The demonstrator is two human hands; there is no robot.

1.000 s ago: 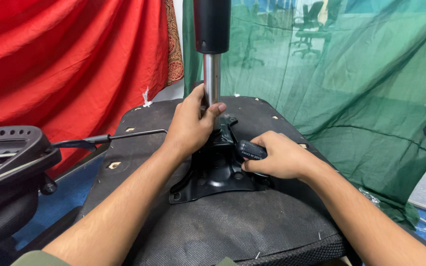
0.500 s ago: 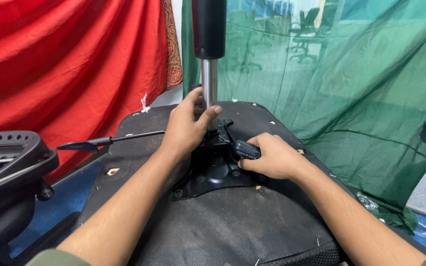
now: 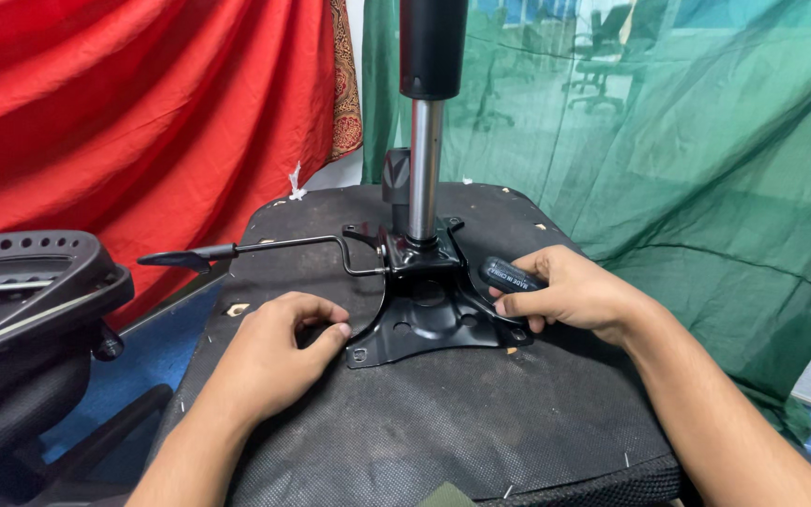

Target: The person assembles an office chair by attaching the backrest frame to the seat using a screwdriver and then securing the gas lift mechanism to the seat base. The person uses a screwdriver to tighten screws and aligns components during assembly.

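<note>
The person is working on the underside of an upturned chair seat, fitting or fastening the black metal plate that carries the gas lift post. I judge this to be the fastening step: the plate is lying flat in the middle of the seat, with the post standing upright from its centre and a thin lever sticking out to the left.

The right hand is closing around a small black tool handle at the plate's right edge; the fingers are wrapped most of the way round it, and the working tip is hidden under the hand. The left hand is resting on the seat fabric at the plate's left corner, fingers curled loosely with the fingertips touching the plate's rim, holding nothing.

Both forearms are reaching in from the bottom of the view, wrists low and nearly flat against the seat.

The next move probably calls for steadying the plate with the left hand while the right is turning the tool squarely on its fastener, keeping the plate's holes lined up.

A second chair is lying at the left, in front of a red cloth and a green net.
</note>
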